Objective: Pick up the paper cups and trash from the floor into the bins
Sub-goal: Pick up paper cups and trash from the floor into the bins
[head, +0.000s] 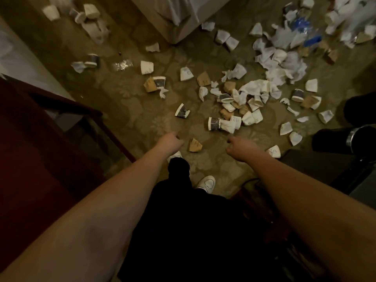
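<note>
Both the left hand (170,141) and right hand (238,147) hung loosely curled and empty over the carpet, a flattened brown cup (195,145) lying between them, and reaching blindly risked stepping on cups near the white shoe (206,183).

Two hands, left (169,141) and right (240,148); two white shoes (206,183); dozens of crushed paper cups (146,67), too many and too blurred to count exactly.
</note>
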